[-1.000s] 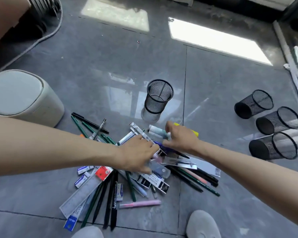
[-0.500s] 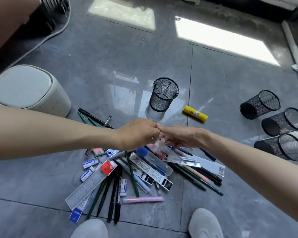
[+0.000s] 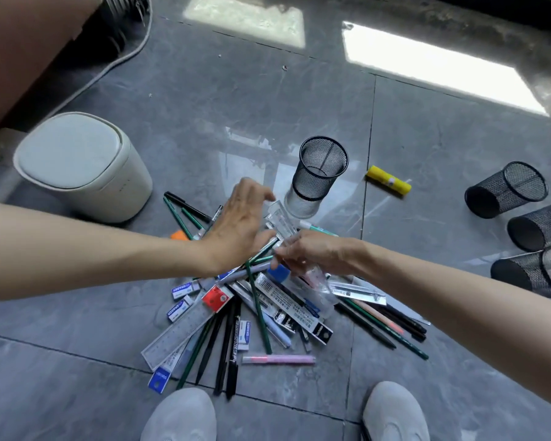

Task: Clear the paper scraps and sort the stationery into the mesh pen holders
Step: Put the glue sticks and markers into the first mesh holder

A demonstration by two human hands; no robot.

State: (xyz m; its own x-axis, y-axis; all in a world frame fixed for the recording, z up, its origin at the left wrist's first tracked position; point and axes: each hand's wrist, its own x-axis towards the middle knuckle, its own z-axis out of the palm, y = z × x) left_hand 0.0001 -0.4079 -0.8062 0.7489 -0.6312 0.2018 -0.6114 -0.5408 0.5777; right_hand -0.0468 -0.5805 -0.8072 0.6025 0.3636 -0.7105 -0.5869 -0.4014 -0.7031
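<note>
There are four mesh holders (image 3: 315, 179), one yellow glue stick (image 3: 388, 184), one bin (image 3: 80, 167), one pink pen (image 3: 279, 359), one clear ruler (image 3: 185, 332) and at least three erasers (image 3: 185, 289); the pencils (image 3: 259, 303) overlap too much to count.

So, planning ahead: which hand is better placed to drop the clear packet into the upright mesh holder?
Right, probably: the right hand grips the clear packet near the upright holder; the left hand is open.

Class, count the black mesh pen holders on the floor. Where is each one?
4. The upright holder stands behind the stationery pile; three lie on their sides at the right: far holder, middle holder, near holder. More may lie outside the frame.
</note>
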